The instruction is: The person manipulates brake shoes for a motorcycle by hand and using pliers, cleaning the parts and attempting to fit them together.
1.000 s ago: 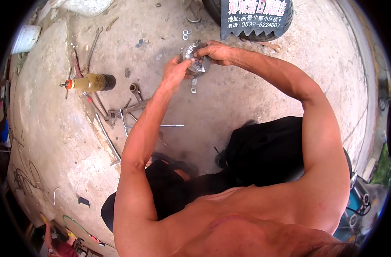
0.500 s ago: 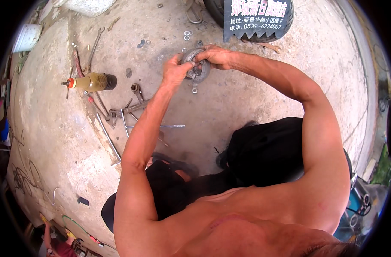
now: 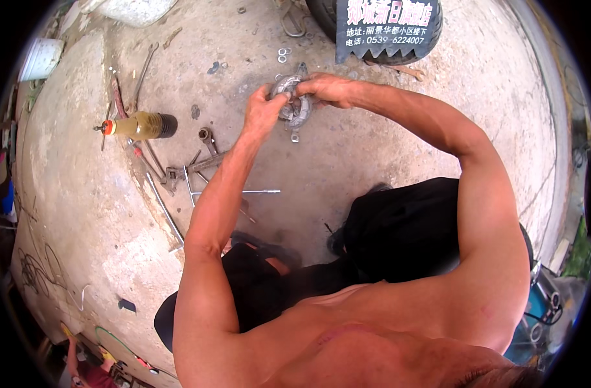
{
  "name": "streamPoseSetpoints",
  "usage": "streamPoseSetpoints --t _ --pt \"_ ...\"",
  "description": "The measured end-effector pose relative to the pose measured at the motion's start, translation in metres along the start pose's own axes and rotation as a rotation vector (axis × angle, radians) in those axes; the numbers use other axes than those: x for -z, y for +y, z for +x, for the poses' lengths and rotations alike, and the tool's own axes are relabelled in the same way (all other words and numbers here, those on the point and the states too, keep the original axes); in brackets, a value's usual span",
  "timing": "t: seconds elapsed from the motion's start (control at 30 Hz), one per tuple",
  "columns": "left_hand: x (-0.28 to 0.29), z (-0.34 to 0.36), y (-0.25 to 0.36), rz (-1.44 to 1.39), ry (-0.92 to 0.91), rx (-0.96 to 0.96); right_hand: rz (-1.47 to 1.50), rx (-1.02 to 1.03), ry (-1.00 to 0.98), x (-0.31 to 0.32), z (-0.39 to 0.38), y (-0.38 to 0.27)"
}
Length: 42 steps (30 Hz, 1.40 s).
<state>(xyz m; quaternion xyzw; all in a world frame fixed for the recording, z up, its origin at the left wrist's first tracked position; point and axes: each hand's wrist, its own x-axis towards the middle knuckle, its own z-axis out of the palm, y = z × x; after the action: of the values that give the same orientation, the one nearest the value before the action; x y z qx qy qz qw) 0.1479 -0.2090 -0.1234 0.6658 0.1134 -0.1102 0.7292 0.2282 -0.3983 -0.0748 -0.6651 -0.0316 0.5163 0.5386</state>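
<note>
A round, dull metal assembly with curved inner pieces and a small projecting arm point(image 3: 298, 116) is between my hands at the upper middle, over the concrete floor. My left hand point(image 3: 264, 107) grips its left side, thumb reaching onto its face. My right hand point(image 3: 324, 89) grips its upper right, fingers curled in toward the middle. Small metal rings point(image 3: 282, 58) lie just above it on the floor. What the fingertips touch inside the assembly is too small to make out.
Left are a yellowish bottle point(image 3: 143, 126), wrenches point(image 3: 140, 74), a socket tool point(image 3: 206, 138), T-handled tools point(image 3: 256, 191) and a white bucket point(image 3: 40, 59). A tire point(image 3: 321, 16) with a dark sign point(image 3: 373, 45) lies at top. Another person's arm point(image 3: 72, 355) shows at lower left.
Both hands have shifted slightly on the metal assembly, my right hand a little lower than a second ago, and the assembly's visible face has changed angle. The surroundings look the same.
</note>
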Motion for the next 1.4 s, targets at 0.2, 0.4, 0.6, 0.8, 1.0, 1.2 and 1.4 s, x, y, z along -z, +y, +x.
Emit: streamPoseSetpoints --t 0.2,0.4,0.6,0.8,1.0,1.2,1.4 --pt "0.000 0.003 0.001 -0.010 0.000 -0.077 -0.014 0.056 0.094 0.004 0.011 0.022" --pt "0.003 0.005 0.002 -0.221 0.071 0.064 -0.054 0.101 0.277 0.000 0.009 0.008" --pt "-0.006 0.002 0.011 -0.345 0.042 0.111 -0.002 0.091 0.322 0.005 0.012 0.012" --pt "-0.005 0.003 0.007 -0.391 0.001 0.085 0.152 -0.002 0.332 0.002 0.022 0.015" --pt "-0.010 0.000 0.021 -0.157 0.074 0.182 0.266 0.048 0.339 -0.002 0.026 0.025" --pt "-0.006 0.002 0.014 0.173 0.162 0.193 0.237 -0.004 0.399 -0.009 0.026 0.014" --pt "-0.005 0.002 0.008 -0.102 0.190 0.263 -0.032 0.073 0.506 -0.017 0.018 0.005"
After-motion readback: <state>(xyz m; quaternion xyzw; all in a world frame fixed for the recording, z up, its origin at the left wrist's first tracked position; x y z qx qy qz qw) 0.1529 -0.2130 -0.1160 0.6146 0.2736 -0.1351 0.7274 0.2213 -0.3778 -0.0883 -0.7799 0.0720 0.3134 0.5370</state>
